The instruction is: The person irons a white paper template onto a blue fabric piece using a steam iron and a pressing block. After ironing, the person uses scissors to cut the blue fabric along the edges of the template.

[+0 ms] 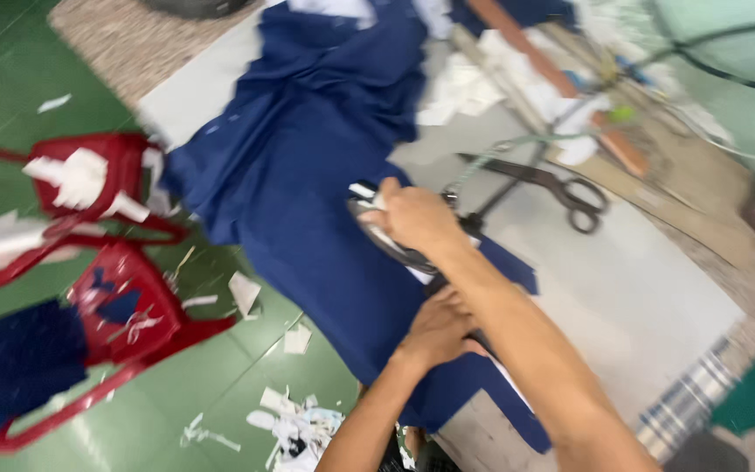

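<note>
So the main thing on the table (657,288) was this big piece of navy blue fabric (308,175), spread from the far end of the grey tabletop down to the near edge, where it hung over a bit. I'll place everything off that fabric.

The right hand (414,218) was sitting on top of the fabric, roughly at its right edge, fingers curled tight around the handle of a clothes iron (395,240). The iron's silvery plate lay flat on the cloth under the hand. It's blurry there, but the hand was clearly wrapped round the handle.

The left hand (437,328) was lower down on the same fabric, just nearer than the iron, palm down with fingers together, pressing the cloth flat against the table. It wasn't pinching anything as far as I could tell, only resting on it.

Right of the fabric, on bare table, lay a pair of large black scissors (552,185), blades partly apart, well clear of both hands. Beyond those, a wooden stick (561,83) and some white scraps (465,83) were piled at the far right.

Left of the fabric, down on the green floor (10,61), stood red plastic chairs (124,306) with cut bits on the seats, and white offcuts (294,428) littered the floor below the fabric's near end.
</note>
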